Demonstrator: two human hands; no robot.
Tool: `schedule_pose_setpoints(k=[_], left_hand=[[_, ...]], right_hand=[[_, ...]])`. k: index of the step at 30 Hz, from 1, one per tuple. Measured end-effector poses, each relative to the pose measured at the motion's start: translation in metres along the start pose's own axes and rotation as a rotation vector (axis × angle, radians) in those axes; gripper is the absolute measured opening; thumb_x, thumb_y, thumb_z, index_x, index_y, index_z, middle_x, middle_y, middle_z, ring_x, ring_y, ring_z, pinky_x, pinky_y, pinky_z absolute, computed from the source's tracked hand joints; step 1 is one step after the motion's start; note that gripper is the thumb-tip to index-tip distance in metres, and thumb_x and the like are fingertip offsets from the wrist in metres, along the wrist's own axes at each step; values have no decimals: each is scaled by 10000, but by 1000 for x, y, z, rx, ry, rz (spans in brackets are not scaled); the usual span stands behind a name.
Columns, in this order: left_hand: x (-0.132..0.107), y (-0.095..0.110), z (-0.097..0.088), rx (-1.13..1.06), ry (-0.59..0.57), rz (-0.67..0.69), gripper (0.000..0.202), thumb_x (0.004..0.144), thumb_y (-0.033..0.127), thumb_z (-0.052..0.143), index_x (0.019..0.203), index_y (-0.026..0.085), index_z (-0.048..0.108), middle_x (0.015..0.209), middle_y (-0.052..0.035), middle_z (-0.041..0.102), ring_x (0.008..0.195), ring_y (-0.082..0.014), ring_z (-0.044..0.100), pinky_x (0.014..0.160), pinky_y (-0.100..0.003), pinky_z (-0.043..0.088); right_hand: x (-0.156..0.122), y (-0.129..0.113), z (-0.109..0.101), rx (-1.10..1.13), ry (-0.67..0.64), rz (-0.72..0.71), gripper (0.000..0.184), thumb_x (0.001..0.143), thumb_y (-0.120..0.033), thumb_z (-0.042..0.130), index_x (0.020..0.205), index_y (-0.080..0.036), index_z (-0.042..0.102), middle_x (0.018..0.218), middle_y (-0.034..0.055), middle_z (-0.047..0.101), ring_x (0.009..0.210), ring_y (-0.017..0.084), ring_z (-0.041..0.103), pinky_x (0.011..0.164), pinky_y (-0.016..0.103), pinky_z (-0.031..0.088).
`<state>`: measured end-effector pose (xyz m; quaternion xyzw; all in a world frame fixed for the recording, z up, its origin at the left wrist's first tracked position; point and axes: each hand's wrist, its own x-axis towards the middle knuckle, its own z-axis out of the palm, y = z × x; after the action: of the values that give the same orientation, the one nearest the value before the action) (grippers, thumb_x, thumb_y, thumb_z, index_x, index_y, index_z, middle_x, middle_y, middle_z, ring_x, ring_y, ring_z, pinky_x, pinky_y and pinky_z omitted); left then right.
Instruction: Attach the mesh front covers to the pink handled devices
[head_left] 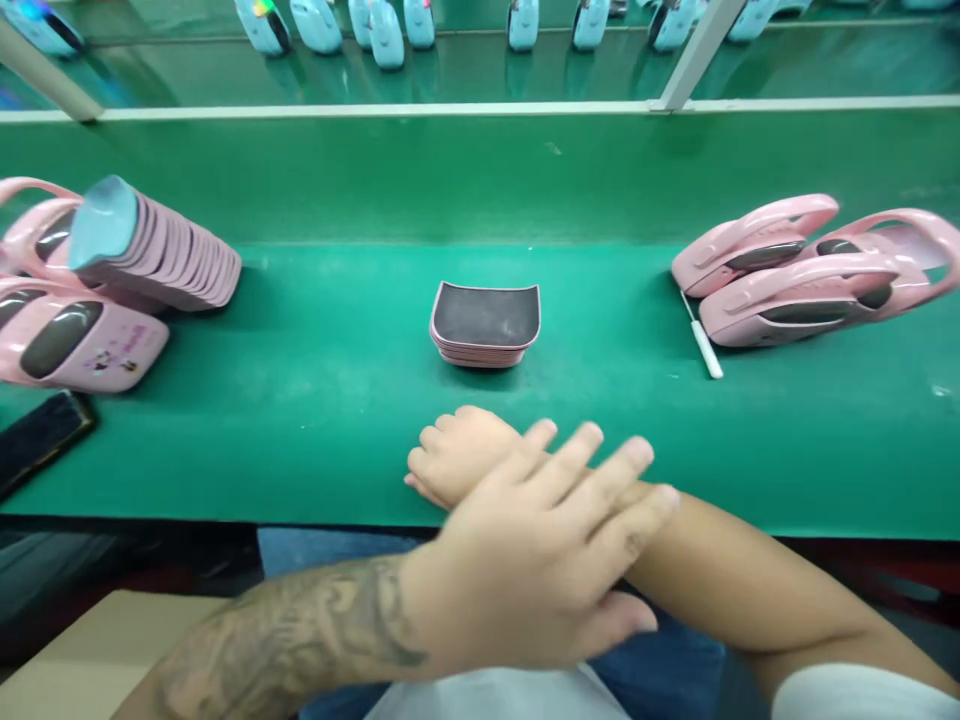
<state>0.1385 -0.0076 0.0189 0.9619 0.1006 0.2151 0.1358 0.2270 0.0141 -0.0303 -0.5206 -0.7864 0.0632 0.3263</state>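
My left hand (532, 545), with a tattooed forearm, lies across my right wrist, its fingers spread and holding nothing. My right hand (457, 455) is curled loosely under it, resting on the green bench mat (315, 450) near the front edge. Straight ahead of my hands sits a short stack of pink shells with dark insides (485, 320), apart from both hands. Neither hand touches any pink item.
Left: a leaning stack of pink shells (165, 245), pink cases (67, 340), and a black flat object (41, 440). Right: pink handled cases (795, 275) and a white stick tool (703, 345). Light-blue devices (386, 30) stand beyond a rail (375, 110).
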Motion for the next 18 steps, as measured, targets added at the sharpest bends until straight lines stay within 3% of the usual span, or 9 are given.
schedule_pose_setpoints(k=[3, 5, 7, 8, 11, 13, 15, 16, 18], left_hand=[[-27, -4, 25, 206, -63, 82, 561, 1008, 397, 561, 1547, 240, 543, 1607, -79, 541, 1404, -383, 580, 1137, -553, 474], [-63, -32, 18, 245, 12, 22, 549, 991, 379, 579, 1522, 241, 568, 1579, -97, 571, 1406, -395, 575, 1174, -569, 428], [-109, -67, -3, 266, 48, -161, 541, 992, 475, 589, 1458, 200, 618, 1501, -155, 636, 1373, -400, 606, 1158, -565, 454], [-132, -83, -16, 275, 105, -286, 474, 1003, 443, 571, 1395, 192, 662, 1429, -162, 686, 1329, -390, 641, 1130, -562, 482], [-179, -107, -44, 375, 395, -749, 284, 1031, 333, 544, 1183, 240, 765, 1265, -90, 761, 1238, -367, 688, 1104, -590, 495], [-181, -100, -46, 350, 600, -925, 285, 1043, 323, 535, 1200, 238, 758, 1252, -82, 752, 1232, -342, 680, 1126, -583, 479], [-162, -81, -37, 275, 737, -895, 261, 1036, 289, 542, 1148, 202, 762, 1212, -100, 754, 1174, -311, 704, 1099, -547, 514], [-146, -70, -31, 215, 692, -817, 268, 1029, 272, 543, 1185, 198, 747, 1251, -110, 746, 1193, -306, 702, 1093, -536, 523], [-111, -48, -19, 115, 455, -550, 353, 992, 281, 587, 1324, 208, 686, 1403, -138, 694, 1301, -324, 661, 1128, -532, 502]], right_hand=[[1, -2, 8, 19, -64, -99, 262, 955, -200, 623, 823, -274, 837, 946, 107, 820, 1246, 340, 714, 1031, 701, 515], [-1, -3, 12, 31, -113, -173, 352, 952, -89, 569, 712, -219, 793, 833, 74, 820, 1168, 238, 758, 1043, 533, 572], [-3, -4, 14, 32, -162, -242, 356, 946, -75, 570, 651, -194, 730, 747, 47, 796, 984, 168, 789, 954, 343, 614], [-3, -5, 15, 20, -202, -283, 280, 947, -101, 592, 722, -148, 750, 734, 39, 779, 881, 165, 782, 879, 301, 627], [-3, -9, 14, -35, -360, -397, 138, 969, -184, 634, 859, -162, 714, 782, 60, 739, 736, 229, 713, 678, 349, 567], [-2, -10, 14, -54, -440, -423, 157, 1014, -210, 577, 912, -162, 686, 827, 77, 711, 776, 248, 686, 659, 361, 509], [-4, -10, 18, -16, -472, -438, 195, 1042, -241, 535, 942, -156, 679, 870, 97, 704, 835, 257, 673, 694, 377, 502], [-7, -12, 23, 51, -442, -415, 198, 1039, -274, 548, 959, -160, 689, 907, 108, 714, 882, 265, 676, 738, 395, 518], [-18, -18, 38, 205, -291, -257, 215, 1013, -335, 574, 1050, -181, 719, 1046, 144, 739, 1047, 304, 686, 868, 464, 548]])
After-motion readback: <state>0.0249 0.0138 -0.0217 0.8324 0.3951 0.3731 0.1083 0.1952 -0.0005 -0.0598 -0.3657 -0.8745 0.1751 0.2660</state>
